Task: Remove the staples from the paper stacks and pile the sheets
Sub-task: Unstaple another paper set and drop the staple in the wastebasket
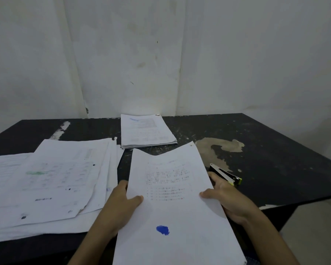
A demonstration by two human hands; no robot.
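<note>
Currently held: paper stack [172, 197], gripped by 2 hands above the near edge of the table [275, 150], lower end toward the camera.
Left hand [120, 207]: grips the left edge of the paper stack; thumb lies on the printed face, fingers are curled behind the sheet and hidden.
Right hand [229, 199]: grips the right edge of the paper stack; thumb lies on the printed face, fingers wrap behind the edge.
Stack surface: faint printed lines in the upper half; 1 blue blot [162, 230] in the lower half; the top edge sags into a shallow V.
Staple: not discernible on the held stack.
Loose sheets [50, 184]: spread flat and overlapping on the left part of the table, just beside the left hand, corners fanned out.
Far stack [145, 131]: 1 neat pile at the back centre of the table, beyond the held stack and apart from it.
Black tool [225, 175]: metal-topped, with a lime-green end, lying on the table just behind the right hand; contact with the fingers cannot be determined.
Table surface: black, scuffed, with 1 tan worn patch [218, 148] right of centre.
Background: white wall [161, 54].
</note>
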